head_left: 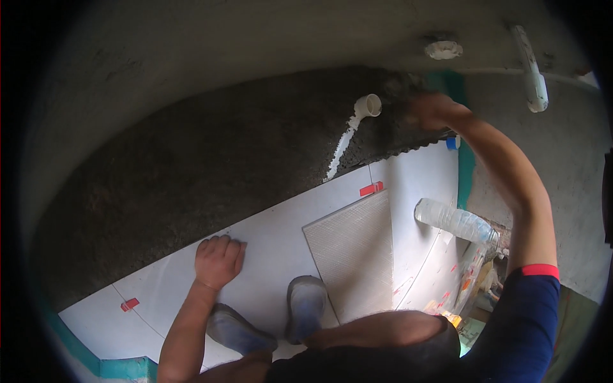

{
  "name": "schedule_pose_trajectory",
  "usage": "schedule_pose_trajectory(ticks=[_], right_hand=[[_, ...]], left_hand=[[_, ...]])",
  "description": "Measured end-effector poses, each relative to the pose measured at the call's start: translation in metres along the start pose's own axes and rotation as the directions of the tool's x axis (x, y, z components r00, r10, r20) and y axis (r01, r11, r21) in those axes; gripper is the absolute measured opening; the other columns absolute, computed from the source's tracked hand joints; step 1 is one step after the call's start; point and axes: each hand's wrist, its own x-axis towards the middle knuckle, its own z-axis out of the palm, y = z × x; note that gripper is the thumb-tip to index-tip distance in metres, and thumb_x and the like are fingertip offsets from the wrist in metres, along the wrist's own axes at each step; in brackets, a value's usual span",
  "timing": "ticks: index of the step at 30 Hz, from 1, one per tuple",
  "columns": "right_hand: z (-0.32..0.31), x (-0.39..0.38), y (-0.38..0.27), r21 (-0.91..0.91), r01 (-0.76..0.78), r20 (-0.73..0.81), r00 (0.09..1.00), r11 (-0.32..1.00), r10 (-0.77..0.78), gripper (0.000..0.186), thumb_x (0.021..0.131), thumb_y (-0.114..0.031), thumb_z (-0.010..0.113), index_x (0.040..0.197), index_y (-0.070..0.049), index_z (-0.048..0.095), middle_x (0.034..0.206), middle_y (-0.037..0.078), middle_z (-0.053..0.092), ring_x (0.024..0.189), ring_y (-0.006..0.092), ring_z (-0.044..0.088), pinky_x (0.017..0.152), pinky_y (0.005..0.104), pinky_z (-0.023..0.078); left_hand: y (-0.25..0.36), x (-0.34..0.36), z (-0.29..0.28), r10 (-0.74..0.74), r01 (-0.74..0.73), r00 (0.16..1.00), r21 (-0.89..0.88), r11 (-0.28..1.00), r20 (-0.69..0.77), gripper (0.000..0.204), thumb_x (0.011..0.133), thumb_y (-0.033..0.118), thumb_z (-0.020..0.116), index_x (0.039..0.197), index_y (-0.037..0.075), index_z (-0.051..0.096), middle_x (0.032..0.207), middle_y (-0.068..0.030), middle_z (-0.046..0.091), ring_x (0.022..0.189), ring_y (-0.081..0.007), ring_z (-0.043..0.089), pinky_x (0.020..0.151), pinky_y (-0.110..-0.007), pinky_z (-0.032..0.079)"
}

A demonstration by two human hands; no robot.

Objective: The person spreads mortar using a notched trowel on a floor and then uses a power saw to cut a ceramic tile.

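My left hand rests on a large white tile, near its far edge, with the fingers curled in and nothing seen in them. Beyond that edge spreads a dark, rough bed of mortar. My right hand reaches far out over the mortar at the right corner; motion blurs it, and what it may hold cannot be made out. Left of it a white pipe end sticks up out of the mortar, with a jagged white strip running from it toward the tile edge.
Red tile wedges sit at the joints. A tile with a ridged grey face lies right of my feet, near a clear plastic bottle. A small blue piece is by the right corner. A pipe juts from the wall.
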Motion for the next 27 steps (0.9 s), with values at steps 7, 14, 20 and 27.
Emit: schedule_pose_trajectory(ticks=[7, 14, 20, 27], right_hand=[[-0.036, -0.005, -0.041, 0.056, 0.197, -0.029, 0.98, 0.979, -0.196, 0.027, 0.081, -0.018, 0.056, 0.105, -0.008, 0.065, 0.105, 0.017, 0.066, 0.098, 0.0326, 0.063, 0.082, 0.0426, 0.051], [-0.013, 0.033, -0.039, 0.014, 0.212, 0.045, 0.976, 0.977, -0.213, 0.023, 0.077, -0.017, 0.06, 0.098, -0.01, 0.068, 0.097, 0.015, 0.067, 0.092, 0.0344, 0.064, 0.079, 0.0431, 0.052], [0.005, 0.009, -0.007, -0.06, 0.097, -0.029, 0.995, 0.994, -0.098, 0.027, 0.086, -0.026, 0.056, 0.106, -0.012, 0.068, 0.103, 0.015, 0.066, 0.098, 0.033, 0.063, 0.084, 0.0422, 0.052], [-0.028, -0.018, -0.044, -0.04, 0.057, 0.057, 0.997, 0.998, -0.054, 0.034, 0.09, -0.034, 0.052, 0.112, -0.013, 0.065, 0.111, 0.014, 0.065, 0.101, 0.0325, 0.063, 0.086, 0.0432, 0.05]], left_hand=[[-0.002, 0.002, 0.001, -0.001, 0.0, 0.999, 0.02, 1.0, 0.05, 0.017, 0.077, 0.019, 0.07, 0.071, 0.012, 0.055, 0.069, -0.0044, 0.051, 0.061, -0.0218, 0.052, 0.055, -0.034, 0.04], [0.001, 0.004, 0.001, -0.019, 0.018, 1.0, 0.018, 1.0, 0.022, 0.018, 0.075, 0.016, 0.07, 0.07, 0.011, 0.053, 0.069, -0.0058, 0.053, 0.059, -0.0239, 0.052, 0.055, -0.036, 0.041], [-0.004, -0.003, 0.002, -0.017, 0.017, 0.999, 0.002, 1.0, 0.031, 0.019, 0.077, 0.019, 0.07, 0.07, 0.013, 0.053, 0.068, -0.0039, 0.05, 0.062, -0.0219, 0.052, 0.056, -0.035, 0.041], [-0.002, -0.003, 0.001, -0.031, 0.029, 0.995, 0.028, 0.999, 0.093, 0.017, 0.077, 0.019, 0.069, 0.072, 0.013, 0.054, 0.07, -0.0037, 0.05, 0.063, -0.0219, 0.053, 0.057, -0.035, 0.042]])
